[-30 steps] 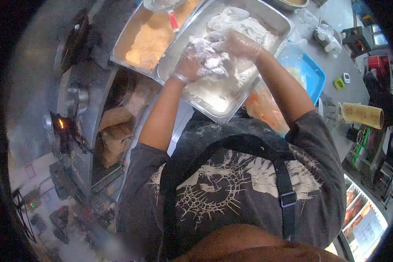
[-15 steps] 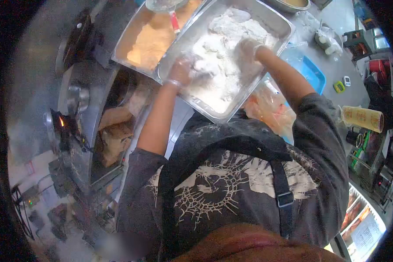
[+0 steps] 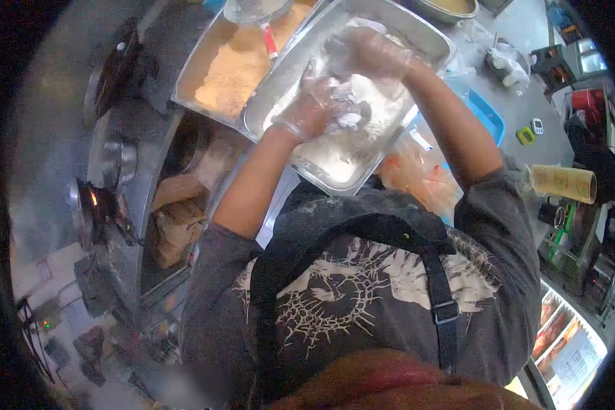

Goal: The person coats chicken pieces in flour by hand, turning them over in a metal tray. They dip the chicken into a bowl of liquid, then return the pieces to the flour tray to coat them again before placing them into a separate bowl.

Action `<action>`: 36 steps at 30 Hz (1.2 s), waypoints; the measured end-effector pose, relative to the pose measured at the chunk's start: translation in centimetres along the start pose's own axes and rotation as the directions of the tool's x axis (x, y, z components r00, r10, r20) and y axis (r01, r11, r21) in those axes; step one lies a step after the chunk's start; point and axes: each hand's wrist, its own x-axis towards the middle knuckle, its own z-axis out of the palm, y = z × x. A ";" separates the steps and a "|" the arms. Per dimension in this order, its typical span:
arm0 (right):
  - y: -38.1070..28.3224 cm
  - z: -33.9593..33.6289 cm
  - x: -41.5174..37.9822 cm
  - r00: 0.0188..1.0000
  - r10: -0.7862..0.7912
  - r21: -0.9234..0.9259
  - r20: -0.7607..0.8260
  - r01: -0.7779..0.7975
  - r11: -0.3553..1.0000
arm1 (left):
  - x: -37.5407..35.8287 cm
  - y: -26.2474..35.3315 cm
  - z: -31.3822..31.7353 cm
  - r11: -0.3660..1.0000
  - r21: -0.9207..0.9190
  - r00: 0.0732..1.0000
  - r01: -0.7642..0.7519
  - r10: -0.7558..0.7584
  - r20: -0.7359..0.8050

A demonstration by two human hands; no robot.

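Observation:
A deep metal tray holds white flour with lumpy, flour-coated pieces in it. Inside it, toward the left, my left hand, in a clear plastic glove, has its fingers curled round a flour-coated piece. My right hand, gloved the same way, is in the upper part of the tray, above and to the right of my left. Its fingers point left and are smeared by motion, so what they hold is unclear.
Left of the flour tray is a second tray of orange-tan powder, with a red-handled strainer over it. A metal bowl stands top right. On the right are a blue tray, a plastic bag of food and two small timers.
My right hand has moved up and left within the tray. My left hand has shifted right, its fingers now round a floured piece. The flour-coated pieces have been shifted about.

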 end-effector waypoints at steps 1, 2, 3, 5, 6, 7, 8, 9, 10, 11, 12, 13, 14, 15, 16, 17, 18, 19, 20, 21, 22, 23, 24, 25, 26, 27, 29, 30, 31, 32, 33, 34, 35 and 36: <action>-0.4 0.0 0.2 0.999 0.033 -0.016 0.022 -0.033 0.999 | 0.6 -0.2 0.6 1.000 0.000 1.000 0.000 0.000 0.030; -1.2 -0.3 0.3 0.992 0.084 0.085 0.095 -0.092 0.992 | 0.9 -0.2 0.9 1.000 -0.001 0.998 0.000 0.001 0.060; -2.4 -0.7 0.4 0.977 0.126 0.181 0.171 -0.157 0.971 | 0.8 1.0 -0.8 1.000 0.001 0.995 -0.017 0.017 -0.100; -3.7 -1.5 0.4 0.949 0.155 0.290 0.274 -0.235 0.928 | 0.2 0.6 -0.3 0.998 -0.055 1.000 0.020 -0.020 -0.013; -3.0 -1.1 0.0 0.961 0.100 0.374 0.259 -0.195 0.907 | -0.3 0.1 0.0 0.996 -0.080 0.999 0.042 -0.040 0.032; -1.7 -0.4 -0.5 0.970 0.044 0.455 0.240 -0.153 0.877 | -0.7 -0.5 0.4 0.991 -0.132 0.999 -0.005 -0.001 -0.050; -2.4 -1.0 -0.8 0.948 0.090 0.559 0.306 -0.255 0.789 | -1.0 -1.1 0.5 0.982 -0.180 0.990 -0.054 0.030 -0.135; -3.0 -1.6 -1.0 0.920 0.135 0.640 0.369 -0.357 0.680 | -1.4 -1.5 0.6 0.969 -0.224 0.973 -0.107 0.056 -0.222; -2.2 -1.0 -1.1 0.914 0.123 0.573 0.387 -0.343 0.744 | -2.0 -1.7 0.5 0.958 -0.287 0.988 -0.021 -0.024 -0.152; -1.4 -0.7 -1.2 0.908 0.112 0.501 0.403 -0.322 0.803 | -2.4 -1.6 -0.3 0.937 -0.342 0.992 0.067 -0.099 -0.078; -0.9 -0.3 -1.2 0.901 0.103 0.426 0.421 -0.296 0.855 | -2.9 -1.7 -0.9 0.908 -0.389 0.986 0.157 -0.169 0.001; -0.7 0.3 -1.5 0.857 0.240 0.334 0.457 -0.415 0.846 | -3.5 -2.9 0.8 0.895 -0.438 0.986 0.089 -0.142 -0.091; -0.1 1.2 -1.5 0.872 0.207 0.131 0.445 -0.291 0.948 | -4.0 -3.4 1.6 0.941 -0.321 0.987 0.108 -0.139 -0.076; 0.9 3.1 -1.7 0.881 0.169 -0.081 0.442 -0.149 0.986 | -4.4 -3.7 2.2 0.972 -0.201 0.988 0.125 -0.140 -0.059; 1.4 4.9 -2.0 0.883 0.129 -0.284 0.451 0.005 0.959 | -4.9 -3.8 2.6 0.987 -0.080 0.988 0.143 -0.146 -0.041; 1.3 6.0 -2.1 0.853 0.191 -0.201 0.486 -0.104 0.974 | -5.4 -3.8 2.9 0.967 -0.150 0.977 0.208 -0.213 -0.020; 1.4 7.0 -2.0 0.817 0.247 -0.122 0.521 -0.216 0.969 | -5.8 -3.9 2.9 0.939 -0.216 0.962 0.268 -0.274 0.004; 1.5 8.0 -1.9 0.773 0.300 -0.048 0.559 -0.331 0.943 | -6.0 -3.9 2.9 0.904 -0.279 0.944 0.324 -0.328 0.031; 1.6 9.3 -1.9 0.764 0.239 -0.040 0.600 -0.270 0.962 | -5.5 -3.3 1.6 0.867 -0.346 0.933 0.359 -0.335 0.130; 1.5 11.1 -1.5 0.748 0.180 -0.028 0.639 -0.211 0.977 | -4.9 -2.3 -0.6 0.822 -0.408 0.916 0.398 -0.330 0.228; 1.2 12.9 -1.4 0.723 0.116 -0.009 0.681 -0.150 0.989 | -5.2 -2.0 -0.1 0.916 -0.287 0.952 0.279 -0.224 0.211; 1.1 14.0 -1.5 0.707 0.083 -0.017 0.702 -0.100 0.995 | -5.5 -1.7 0.4 0.976 -0.159 0.975 0.146 -0.114 0.192; 0.8 14.9 -1.5 0.690 0.050 -0.021 0.722 -0.050 0.999 | -6.2 -1.7 1.7 0.969 -0.159 0.970 0.187 -0.157 0.188; 1.1 15.3 -1.4 0.693 0.055 -0.058 0.719 -0.018 0.998 | -6.6 -1.8 2.8 0.962 -0.154 0.963 0.224 -0.195 0.183; 1.3 14.6 -1.4 0.707 0.106 -0.155 0.700 0.004 0.988 | -6.5 -2.0 3.2 0.955 -0.151 0.957 0.255 -0.227 0.178; 0.9 13.3 -1.2 0.718 0.158 -0.250 0.677 0.023 0.968 | -6.3 -1.5 2.8 0.944 -0.187 0.957 0.271 -0.243 0.159; -0.2 10.0 -0.7 0.760 0.132 -0.155 0.636 -0.041 0.987 | -5.8 -1.3 2.7 0.971 -0.101 0.956 0.216 -0.190 0.223; -0.5 8.9 -0.5 0.780 0.120 -0.107 0.615 -0.069 0.992 | -5.5 -1.2 2.8 0.980 -0.060 0.953 0.187 -0.167 0.254; 1.0 11.0 -0.7 0.837 0.129 0.009 0.532 -0.158 0.987 | -5.6 -1.4 4.4 0.994 -0.069 0.990 0.090 -0.081 0.119; 0.0 9.9 -0.4 0.854 0.113 0.054 0.509 -0.163 0.985 | -5.3 -1.0 4.8 0.994 -0.089 0.996 0.063 -0.058 0.063; -1.9 8.0 0.4 0.871 0.101 0.097 0.481 -0.167 0.981 | -4.8 -0.6 5.0 0.994 -0.104 0.999 0.032 -0.031 0.006; -2.9 6.9 0.9 0.889 0.094 0.138 0.448 -0.173 0.975 | -4.3 -0.1 5.0 0.993 -0.117 0.999 -0.006 0.001 -0.050; -2.2 7.8 0.7 0.952 -0.072 0.262 0.298 -0.009 0.965 | -2.9 1.3 1.7 0.989 -0.126 0.987 0.078 -0.058 0.150; -2.5 7.1 0.7 0.935 -0.040 0.322 0.351 -0.081 0.943 | -2.8 1.6 1.7 0.984 -0.171 0.995 0.044 -0.028 0.094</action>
